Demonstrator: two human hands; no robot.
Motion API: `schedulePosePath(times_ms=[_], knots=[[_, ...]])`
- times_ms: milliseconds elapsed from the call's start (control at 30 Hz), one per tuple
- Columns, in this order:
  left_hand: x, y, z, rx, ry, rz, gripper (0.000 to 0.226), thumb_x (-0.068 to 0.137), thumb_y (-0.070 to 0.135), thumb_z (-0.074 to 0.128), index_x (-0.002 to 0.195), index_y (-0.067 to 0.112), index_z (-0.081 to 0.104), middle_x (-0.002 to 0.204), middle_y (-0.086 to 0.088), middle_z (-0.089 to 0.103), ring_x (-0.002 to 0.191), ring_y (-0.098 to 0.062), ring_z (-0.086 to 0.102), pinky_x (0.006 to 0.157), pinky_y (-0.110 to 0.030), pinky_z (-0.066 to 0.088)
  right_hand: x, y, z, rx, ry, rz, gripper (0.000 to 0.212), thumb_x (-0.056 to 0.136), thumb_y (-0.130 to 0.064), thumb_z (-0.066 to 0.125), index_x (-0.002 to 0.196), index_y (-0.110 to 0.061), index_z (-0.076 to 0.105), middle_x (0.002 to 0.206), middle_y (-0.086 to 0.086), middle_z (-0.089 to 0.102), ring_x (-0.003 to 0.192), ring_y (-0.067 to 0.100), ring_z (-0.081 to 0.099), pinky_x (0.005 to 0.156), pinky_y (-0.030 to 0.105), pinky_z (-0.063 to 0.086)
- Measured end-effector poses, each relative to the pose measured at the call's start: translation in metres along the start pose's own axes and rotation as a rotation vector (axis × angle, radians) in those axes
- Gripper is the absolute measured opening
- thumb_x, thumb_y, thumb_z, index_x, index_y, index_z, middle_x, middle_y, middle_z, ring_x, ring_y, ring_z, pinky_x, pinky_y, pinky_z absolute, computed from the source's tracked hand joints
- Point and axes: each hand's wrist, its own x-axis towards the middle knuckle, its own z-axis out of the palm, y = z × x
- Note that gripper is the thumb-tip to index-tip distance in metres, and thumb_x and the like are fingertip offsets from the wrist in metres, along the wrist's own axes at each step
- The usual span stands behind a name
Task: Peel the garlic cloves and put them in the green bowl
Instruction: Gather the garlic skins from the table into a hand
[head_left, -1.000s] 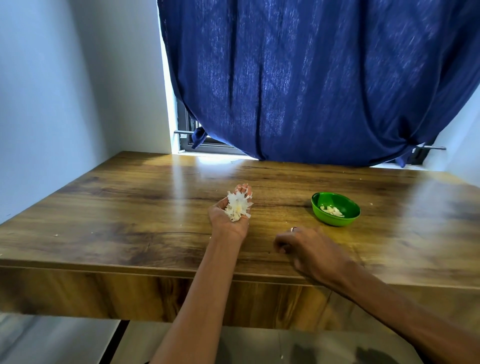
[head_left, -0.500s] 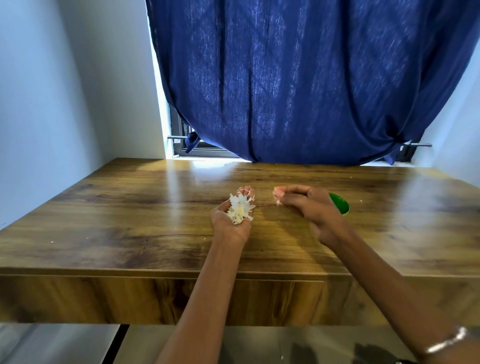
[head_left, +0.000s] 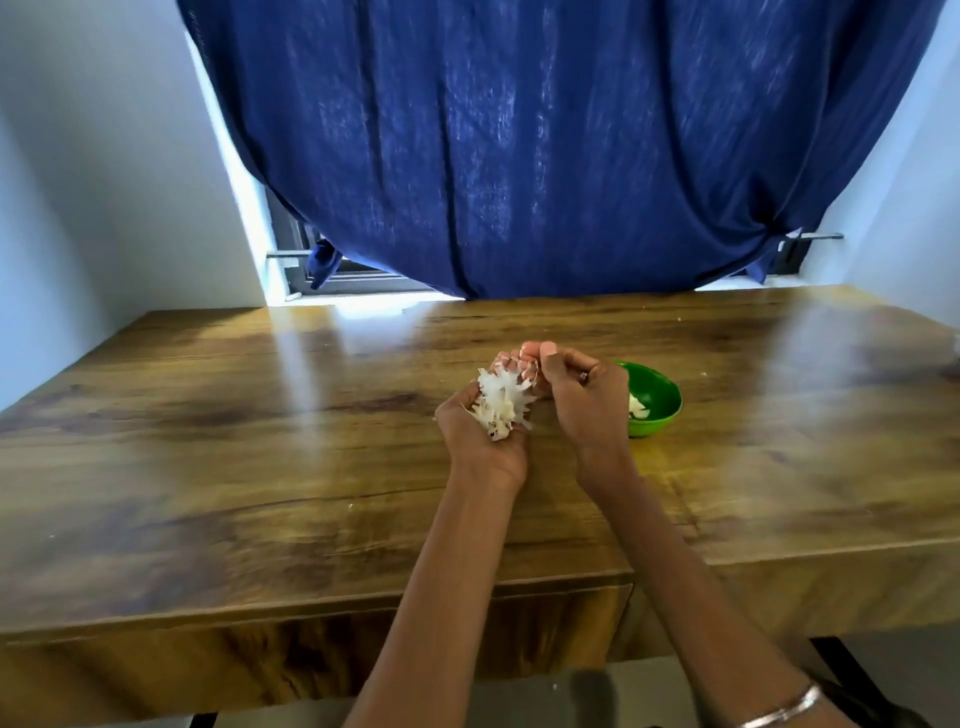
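Nearest the camera, 2 bare forearms reach over the front edge of the glossy brown wood-grain table (head_left: 260, 441); a thin silver bracelet (head_left: 784, 711) sits on the right wrist.

The left hand (head_left: 480, 434) is palm up, fingers curled together to cup a loose heap of white papery garlic skins (head_left: 501, 400). Whether an unpeeled clove lies under the heap cannot be told.

The right hand (head_left: 584, 397) is just beside it, fingertips bunched together and touching the left fingertips. They appear pinched on something small there, but what it is cannot be made out.

Judgement: the step in hand is peeling or picking out a clove. To do it well:
1. Keep the left palm level, so the skins stay cupped.
2. Pinch only the clove, not stray skin.
3. Check it is bare before release.

Just beyond the right hand stands the small round green plastic bowl (head_left: 662, 395), partly hidden, with pale peeled garlic cloves (head_left: 638, 406) inside. Farthest back hangs a dark blue fabric curtain (head_left: 519, 156).
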Motion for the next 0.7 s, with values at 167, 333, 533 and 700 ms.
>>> schedulePosePath(times_ms=[167, 333, 533, 700], knots=[[0.017, -0.025, 0.040, 0.022, -0.017, -0.030, 0.040, 0.097, 0.015, 0.039, 0.116, -0.002, 0.069, 0.096, -0.016, 0.072, 0.084, -0.029, 0.070, 0.081, -0.036, 0.058, 0.023, -0.003, -0.001, 0.208, 0.190, 0.018, 0.021, 0.100, -0.011, 0.057, 0.102, -0.010, 0.078, 0.095, 0.001, 0.079, 0.093, 0.015, 0.075, 0.084, 0.033, 0.060], [0.000, -0.046, 0.105, 0.053, -0.032, -0.119, 0.037, 0.099, 0.022, 0.042, 0.105, 0.001, 0.072, 0.093, -0.013, 0.073, 0.081, -0.027, 0.071, 0.083, -0.037, 0.056, 0.049, -0.058, -0.019, 0.451, 0.315, 0.187, 0.027, 0.104, -0.013, 0.050, 0.106, -0.002, 0.075, 0.103, 0.015, 0.076, 0.099, 0.028, 0.073, 0.084, 0.038, 0.060], [-0.044, -0.082, 0.192, 0.117, 0.017, -0.202, 0.042, 0.103, 0.023, 0.043, 0.128, -0.003, 0.064, 0.126, -0.020, 0.069, 0.118, -0.037, 0.064, 0.109, -0.046, 0.047, 0.075, -0.155, -0.076, 0.631, 0.426, 0.226, 0.031, 0.103, -0.006, 0.045, 0.100, -0.001, 0.075, 0.103, 0.018, 0.075, 0.095, 0.024, 0.073, 0.078, 0.028, 0.058], [-0.098, -0.117, 0.240, 0.192, -0.015, -0.395, 0.043, 0.103, 0.028, 0.044, 0.106, 0.001, 0.078, 0.106, -0.016, 0.076, 0.088, -0.026, 0.076, 0.077, -0.034, 0.063, 0.061, -0.217, -0.132, 0.668, 0.624, 0.257, 0.029, 0.102, -0.009, 0.049, 0.099, 0.000, 0.077, 0.105, 0.020, 0.075, 0.095, 0.026, 0.073, 0.078, 0.031, 0.060]])
